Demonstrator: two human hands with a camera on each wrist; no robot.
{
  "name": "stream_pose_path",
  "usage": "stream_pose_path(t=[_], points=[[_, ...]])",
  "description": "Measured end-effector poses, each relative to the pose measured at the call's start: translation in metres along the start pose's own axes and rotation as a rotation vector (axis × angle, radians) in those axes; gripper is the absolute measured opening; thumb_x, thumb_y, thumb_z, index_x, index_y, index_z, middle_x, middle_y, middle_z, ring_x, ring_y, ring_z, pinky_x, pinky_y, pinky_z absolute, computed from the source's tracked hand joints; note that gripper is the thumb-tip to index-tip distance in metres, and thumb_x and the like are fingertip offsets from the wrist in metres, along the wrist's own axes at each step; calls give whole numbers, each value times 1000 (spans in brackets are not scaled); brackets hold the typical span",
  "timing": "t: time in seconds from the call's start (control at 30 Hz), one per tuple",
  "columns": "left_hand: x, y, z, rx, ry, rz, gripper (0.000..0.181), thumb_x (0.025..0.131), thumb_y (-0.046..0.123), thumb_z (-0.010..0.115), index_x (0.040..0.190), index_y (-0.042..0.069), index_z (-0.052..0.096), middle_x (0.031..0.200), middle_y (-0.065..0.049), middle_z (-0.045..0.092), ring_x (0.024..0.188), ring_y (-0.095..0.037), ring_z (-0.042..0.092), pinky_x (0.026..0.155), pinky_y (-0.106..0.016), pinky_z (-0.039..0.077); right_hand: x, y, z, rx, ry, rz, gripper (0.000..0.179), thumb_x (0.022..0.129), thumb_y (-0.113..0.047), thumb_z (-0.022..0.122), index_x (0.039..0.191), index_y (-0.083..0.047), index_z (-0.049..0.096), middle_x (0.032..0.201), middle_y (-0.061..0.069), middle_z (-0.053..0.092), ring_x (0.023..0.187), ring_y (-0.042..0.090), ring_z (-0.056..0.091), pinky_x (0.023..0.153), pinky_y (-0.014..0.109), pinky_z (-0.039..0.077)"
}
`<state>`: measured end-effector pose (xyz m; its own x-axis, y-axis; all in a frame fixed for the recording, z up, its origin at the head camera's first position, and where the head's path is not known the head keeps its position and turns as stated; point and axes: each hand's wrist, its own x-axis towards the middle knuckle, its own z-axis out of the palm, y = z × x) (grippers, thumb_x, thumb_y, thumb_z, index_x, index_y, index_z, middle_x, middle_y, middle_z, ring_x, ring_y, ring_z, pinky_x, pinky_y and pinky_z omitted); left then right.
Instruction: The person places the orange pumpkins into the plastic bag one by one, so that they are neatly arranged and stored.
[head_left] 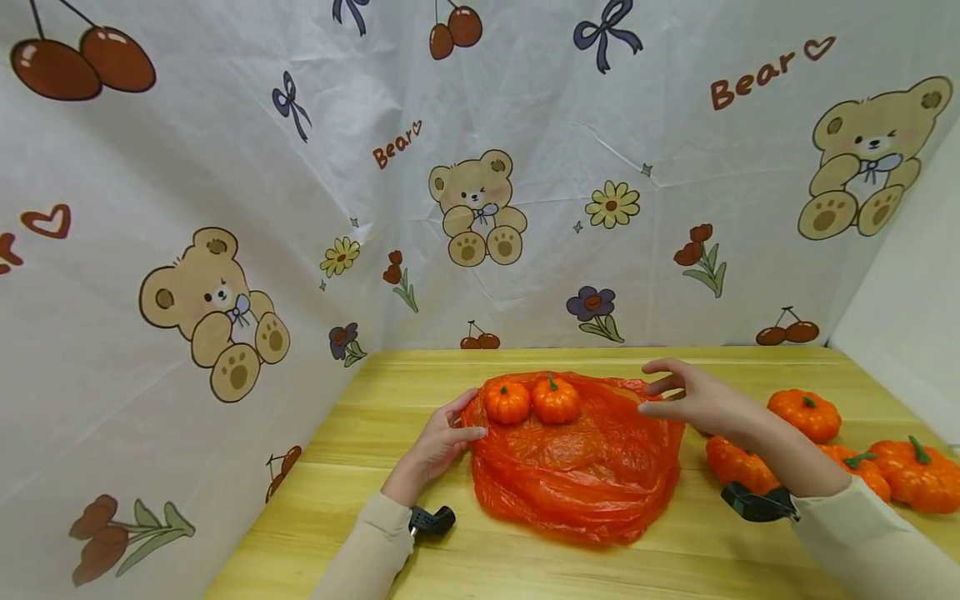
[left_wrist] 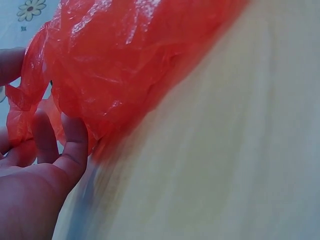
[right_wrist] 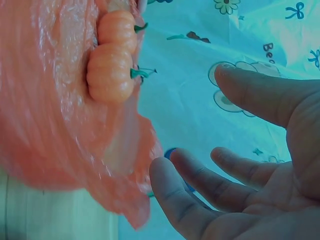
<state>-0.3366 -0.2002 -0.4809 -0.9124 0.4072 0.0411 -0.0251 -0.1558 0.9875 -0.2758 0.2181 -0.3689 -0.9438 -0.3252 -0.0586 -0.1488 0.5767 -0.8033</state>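
An orange-red plastic bag lies spread with its mouth facing up on the wooden table. Two small orange pumpkins with green stems sit side by side in its back left part. At the bag's left rim my left hand grips the thin plastic between thumb and fingers; some fingertips show behind the film in the left wrist view. My right hand hovers by the bag's right rim, thumb and fingers spread apart, with nothing between them. The same two pumpkins appear beyond that hand in the right wrist view.
Several more pumpkins rest on the table at the right, some partly hidden by my right forearm. A sheet printed with bears hangs behind and to the left. Black devices are worn at both wrists.
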Motion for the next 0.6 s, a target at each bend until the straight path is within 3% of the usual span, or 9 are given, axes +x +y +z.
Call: stream_pose_path(t=[0.2,0.47,0.6], points=[[0,0,0,-13,-1,-3,91,89,-8,66,165,8,19,171,-17,19,147,-34,39,100,-24,57,-15,7,-16,-13,12,0,83,96,-38,72,155,2,29,143,33,52,119,40,62,86,44,63],[-2,2,2,-10,-2,-3,92,89,-8,65,166,9,17,172,-16,18,147,-35,39,96,-23,58,-30,20,-32,-58,43,0,81,97,-36,71,156,1,30,142,31,54,119,40,62,92,52,61],[-1,2,1,-15,-10,0,92,89,-8,65,166,9,17,171,-16,19,147,-36,39,97,-23,58,-36,29,-42,-72,48,-16,76,100,-33,67,156,2,29,142,32,53,119,41,62,90,49,61]])
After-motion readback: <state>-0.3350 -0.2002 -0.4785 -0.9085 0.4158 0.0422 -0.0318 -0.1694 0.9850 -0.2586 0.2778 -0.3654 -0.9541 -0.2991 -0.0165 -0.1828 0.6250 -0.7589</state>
